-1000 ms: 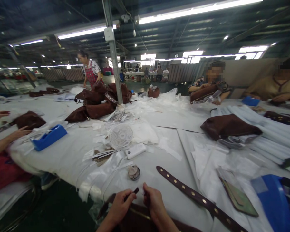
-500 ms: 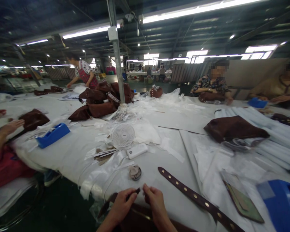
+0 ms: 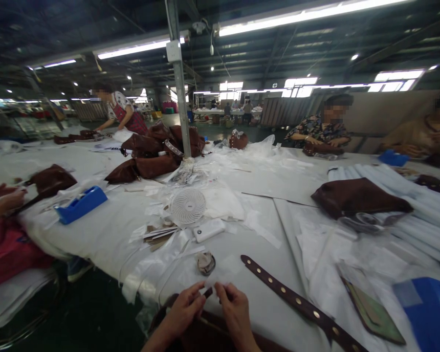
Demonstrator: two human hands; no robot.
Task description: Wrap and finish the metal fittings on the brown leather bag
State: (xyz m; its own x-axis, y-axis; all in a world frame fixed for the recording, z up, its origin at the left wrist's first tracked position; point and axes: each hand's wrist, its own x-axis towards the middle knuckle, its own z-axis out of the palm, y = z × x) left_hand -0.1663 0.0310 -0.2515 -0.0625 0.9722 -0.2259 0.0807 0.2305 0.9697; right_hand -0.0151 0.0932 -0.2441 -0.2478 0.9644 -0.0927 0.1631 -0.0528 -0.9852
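Observation:
At the table's near edge, my left hand (image 3: 186, 309) pinches a small dark strap end (image 3: 208, 292). My right hand (image 3: 234, 309) is closed close beside it, its fingertips at a small translucent piece too blurred to name. Below both hands lies a brown leather bag (image 3: 209, 332), partly hidden by them. A roll of tape (image 3: 206, 263) sits just beyond my hands. To the right stretches a dark brown strap with gold studs (image 3: 297, 298).
A white fan (image 3: 188, 206), a white device (image 3: 209, 230) and a blue tape dispenser (image 3: 81, 205) stand on the table (image 3: 256, 283). Brown bags (image 3: 359, 195) lie right and back left. Another blue dispenser (image 3: 423, 308) is near right. Co-workers sit left and across.
My hands have shifted slightly, and my right fingers have curled in closer to the strap end. At the left, a co-worker's hands have moved together near a brown bag.

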